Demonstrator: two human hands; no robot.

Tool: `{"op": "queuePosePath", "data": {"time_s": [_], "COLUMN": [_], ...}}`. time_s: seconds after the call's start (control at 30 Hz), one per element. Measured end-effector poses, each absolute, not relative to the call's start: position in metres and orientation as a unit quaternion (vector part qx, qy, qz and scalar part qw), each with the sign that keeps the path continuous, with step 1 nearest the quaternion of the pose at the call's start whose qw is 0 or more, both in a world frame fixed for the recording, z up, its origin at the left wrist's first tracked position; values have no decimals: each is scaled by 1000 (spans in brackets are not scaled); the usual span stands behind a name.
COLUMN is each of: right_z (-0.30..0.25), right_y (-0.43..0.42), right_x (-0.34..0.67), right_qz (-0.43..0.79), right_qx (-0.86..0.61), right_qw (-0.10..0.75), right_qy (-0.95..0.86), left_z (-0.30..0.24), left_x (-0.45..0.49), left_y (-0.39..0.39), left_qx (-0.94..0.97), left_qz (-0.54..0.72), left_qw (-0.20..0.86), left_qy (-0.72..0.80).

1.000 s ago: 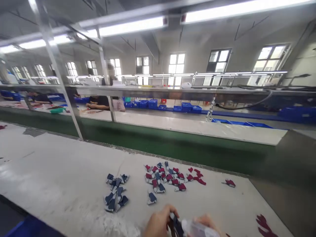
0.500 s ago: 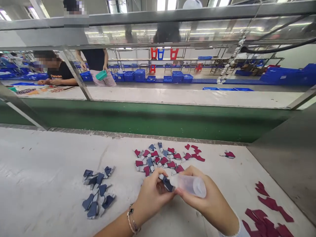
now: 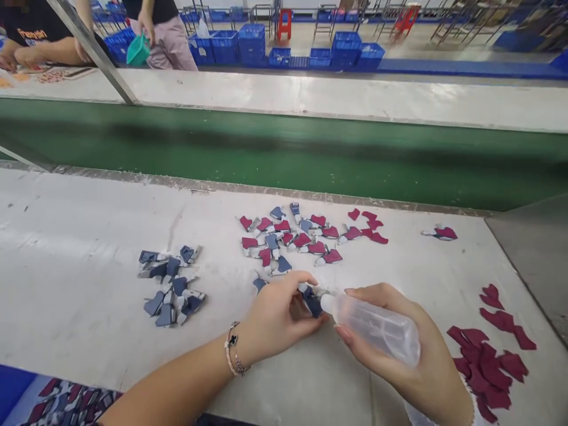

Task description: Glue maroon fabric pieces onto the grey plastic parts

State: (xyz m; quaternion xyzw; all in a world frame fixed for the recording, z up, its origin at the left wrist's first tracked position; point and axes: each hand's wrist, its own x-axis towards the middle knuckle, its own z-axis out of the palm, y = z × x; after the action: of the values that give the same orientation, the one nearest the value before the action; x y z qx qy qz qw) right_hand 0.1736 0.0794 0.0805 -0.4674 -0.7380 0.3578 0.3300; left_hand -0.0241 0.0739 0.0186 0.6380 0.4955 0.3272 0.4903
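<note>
Between the thumb and fingers of my left hand (image 3: 268, 319) is a small dark blue piece with a grey part (image 3: 312, 302). My right hand (image 3: 426, 358) is wrapped round a translucent squeeze bottle (image 3: 379, 331), tilted so its white tip meets or nearly meets the blue piece. Beyond my hands lies a group of grey pieces, some topped with dark red patches (image 3: 302, 239) and some with blue. A cluster of blue-and-grey pieces (image 3: 166, 315) sits to the left. Loose dark red patches (image 3: 492, 370) are heaped at the right.
A green conveyor belt (image 3: 284, 157) runs behind the white worktable (image 3: 80, 284). One red-topped piece (image 3: 445, 233) lies apart near the metal side panel (image 3: 541, 254). At lower left is a blue bin (image 3: 13, 384) beside many pieces. Two people are across the belt, one holding a green basket (image 3: 138, 50).
The view has tilted downward, bringing the lower-left bin into sight. Both hands keep their hold; the bottle's body shows more, and its tip stays at the blue piece.
</note>
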Motion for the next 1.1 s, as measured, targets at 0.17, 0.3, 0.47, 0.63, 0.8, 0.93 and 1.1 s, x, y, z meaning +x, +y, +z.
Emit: {"op": "queuePosePath", "data": {"time_s": [0.17,0.3,0.47,0.63,0.8,0.93,1.1], "right_z": [85,85,86,87,88,88,90], "right_y": [76,76,76,75,74,75,76], "right_x": [173,174,173,173,173,173,171], "right_qz": [299,289,284,291,295,294,298], "right_qx": [-465,-468,-457,-457,-469,-481,-452], "right_qw": [341,334,353,344,342,342,337], "right_qy": [-760,-765,-766,-767,-759,-752,-770], "left_z": [20,19,18,17,18,19,18], "left_x": [-23,-24,-26,-25,-26,-26,-26], "left_y": [71,71,71,72,72,72,71], "left_qx": [642,654,652,654,657,654,641], "left_qz": [318,312,317,312,314,313,322], "left_qw": [498,493,496,499,495,498,516], "left_qy": [488,481,477,475,474,476,468]}}
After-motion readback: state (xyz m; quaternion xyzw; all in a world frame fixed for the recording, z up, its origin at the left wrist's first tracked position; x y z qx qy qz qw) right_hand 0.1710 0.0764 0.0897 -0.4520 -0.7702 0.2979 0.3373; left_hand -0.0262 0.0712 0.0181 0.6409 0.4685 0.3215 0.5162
